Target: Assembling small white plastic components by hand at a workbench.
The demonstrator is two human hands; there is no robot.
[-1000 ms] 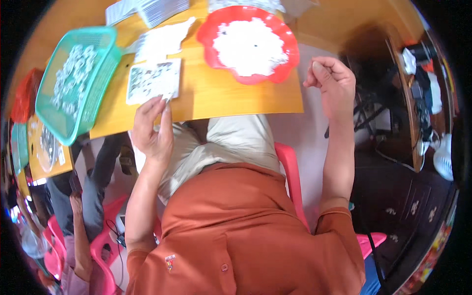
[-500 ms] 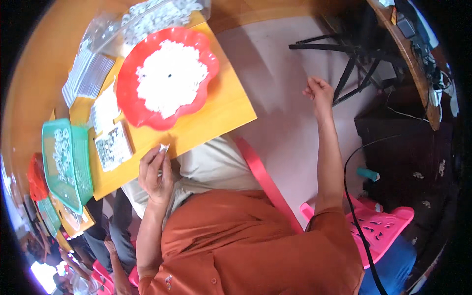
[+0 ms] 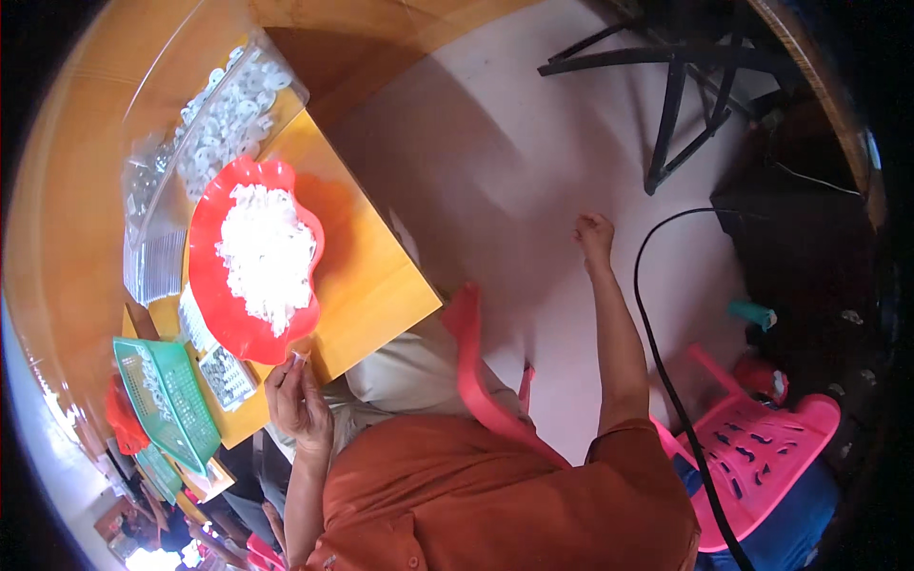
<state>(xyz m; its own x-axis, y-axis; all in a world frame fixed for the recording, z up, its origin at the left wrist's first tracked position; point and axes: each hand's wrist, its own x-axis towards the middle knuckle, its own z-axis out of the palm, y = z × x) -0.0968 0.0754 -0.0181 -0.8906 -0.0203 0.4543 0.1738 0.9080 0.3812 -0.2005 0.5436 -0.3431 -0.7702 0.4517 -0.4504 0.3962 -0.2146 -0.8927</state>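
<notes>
My left hand (image 3: 300, 404) is at the table's near edge, just below the rim of a red scalloped dish (image 3: 211, 303). Its thumb and fingertips pinch a small white piece (image 3: 301, 357), too small to name more exactly. A heap of small white pieces (image 3: 267, 257) fills the dish. Out to the right, away from the table, my right hand (image 3: 594, 236) is raised over the floor with its fingers curled in. Whether anything lies inside those fingers is hidden.
On the yellow table (image 3: 371, 295) are a clear bag of white round parts (image 3: 233, 119), a stack of thin pale sheets (image 3: 157, 265) and a small tray of parts (image 3: 227, 378). A green basket (image 3: 181, 419) stands left. A pink chair (image 3: 762, 466) and black metal legs (image 3: 666, 124) are right.
The whole view has shifted, so the table and dish appear farther left and lower. My left fingertips are now closer to the dish rim. My right hand's fingers look more tightly curled.
</notes>
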